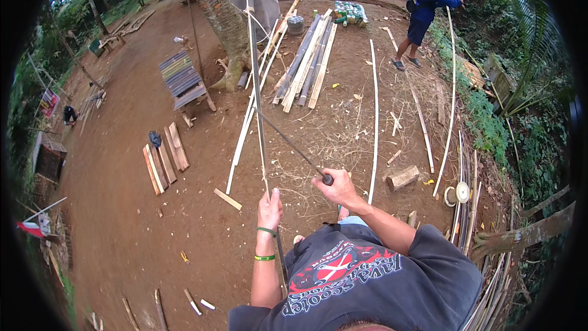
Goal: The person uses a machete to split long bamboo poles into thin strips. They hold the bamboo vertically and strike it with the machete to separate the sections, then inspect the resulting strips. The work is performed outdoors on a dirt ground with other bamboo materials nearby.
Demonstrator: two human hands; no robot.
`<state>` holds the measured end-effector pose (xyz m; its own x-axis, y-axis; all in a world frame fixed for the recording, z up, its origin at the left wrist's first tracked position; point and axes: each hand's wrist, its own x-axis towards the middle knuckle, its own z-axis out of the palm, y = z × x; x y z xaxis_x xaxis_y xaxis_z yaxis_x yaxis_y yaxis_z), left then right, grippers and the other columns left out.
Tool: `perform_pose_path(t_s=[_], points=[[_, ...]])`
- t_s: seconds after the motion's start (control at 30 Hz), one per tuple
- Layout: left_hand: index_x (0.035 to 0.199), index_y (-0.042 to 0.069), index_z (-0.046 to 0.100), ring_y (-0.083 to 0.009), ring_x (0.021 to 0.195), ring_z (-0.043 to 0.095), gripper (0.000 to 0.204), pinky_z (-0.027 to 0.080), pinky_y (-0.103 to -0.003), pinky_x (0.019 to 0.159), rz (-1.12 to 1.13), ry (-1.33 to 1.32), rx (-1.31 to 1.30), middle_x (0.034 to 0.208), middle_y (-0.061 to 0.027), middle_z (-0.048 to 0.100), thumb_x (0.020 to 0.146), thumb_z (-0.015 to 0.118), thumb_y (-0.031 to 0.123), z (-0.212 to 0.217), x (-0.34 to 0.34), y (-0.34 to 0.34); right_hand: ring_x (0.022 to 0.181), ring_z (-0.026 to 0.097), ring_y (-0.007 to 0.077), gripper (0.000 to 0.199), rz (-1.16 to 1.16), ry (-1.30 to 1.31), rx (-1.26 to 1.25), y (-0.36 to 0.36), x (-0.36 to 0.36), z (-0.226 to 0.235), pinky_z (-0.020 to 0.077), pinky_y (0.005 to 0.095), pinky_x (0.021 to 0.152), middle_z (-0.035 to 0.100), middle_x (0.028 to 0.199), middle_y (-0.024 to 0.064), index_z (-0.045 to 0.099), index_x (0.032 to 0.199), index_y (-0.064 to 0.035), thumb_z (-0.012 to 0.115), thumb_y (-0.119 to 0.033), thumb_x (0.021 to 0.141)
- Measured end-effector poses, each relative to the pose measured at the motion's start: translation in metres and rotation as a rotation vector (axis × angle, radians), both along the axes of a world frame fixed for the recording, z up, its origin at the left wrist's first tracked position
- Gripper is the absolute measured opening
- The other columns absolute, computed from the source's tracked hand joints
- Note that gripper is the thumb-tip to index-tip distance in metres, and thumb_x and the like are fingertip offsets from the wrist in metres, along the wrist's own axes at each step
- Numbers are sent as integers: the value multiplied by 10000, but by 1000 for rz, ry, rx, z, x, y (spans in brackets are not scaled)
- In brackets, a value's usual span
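Observation:
My left hand (269, 209) is closed round a long, thin bamboo strip (257, 95) that stands steeply in front of me and passes down beside my body. Two wristbands circle that arm. My right hand (337, 188) grips the dark handle of a long-bladed knife (288, 140), its rounded end showing at the fist. The narrow blade slants up and to the left, its far end at the bamboo strip above my left hand. Whether the edge is cutting into the strip cannot be made out.
A tree trunk (217, 18) rises ahead, with split bamboo lengths (306, 61) beside it. A slatted bamboo stand (182, 78) and short planks (160, 168) are to the left. A wood block (402, 177) lies right. Another person (425, 9) stands far right, handling a long strip (452, 73).

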<state>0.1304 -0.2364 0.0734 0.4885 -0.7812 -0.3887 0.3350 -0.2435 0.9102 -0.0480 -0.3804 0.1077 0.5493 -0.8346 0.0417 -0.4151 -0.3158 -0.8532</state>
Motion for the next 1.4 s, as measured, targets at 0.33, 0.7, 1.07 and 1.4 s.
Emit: perform_pose_path(t_s=[0.33,0.7,1.07,1.4], points=[[756,163,368,-31,423,299,399,219,-217,373,35,-53,-33,556,72,327,1022,487,436,1,7,7,472,439,62,242,-220,-364,580,-55,-7,-10,344,262,433,474,562,-51,574,805,-70,711,-254,879],[802,143,391,-38,432,311,367,253,-224,380,-14,-12,-30,563,70,333,1017,505,416,-4,1,4,420,414,105,251,-546,-534,669,-308,-35,92,384,299,416,432,537,-26,456,710,-129,607,-180,903],[816,143,402,-34,428,312,360,242,-222,378,-18,0,-44,566,71,333,1018,497,425,-10,0,-1,480,431,96,287,-373,-280,321,-219,-29,61,375,275,445,488,595,-24,541,799,-76,680,-312,886],[793,142,372,-41,424,301,378,241,-229,378,-25,6,-18,559,66,322,1026,483,419,-7,5,1,541,474,105,389,-240,-117,200,-26,-19,-32,385,345,520,539,560,25,631,732,-15,729,-377,835]])
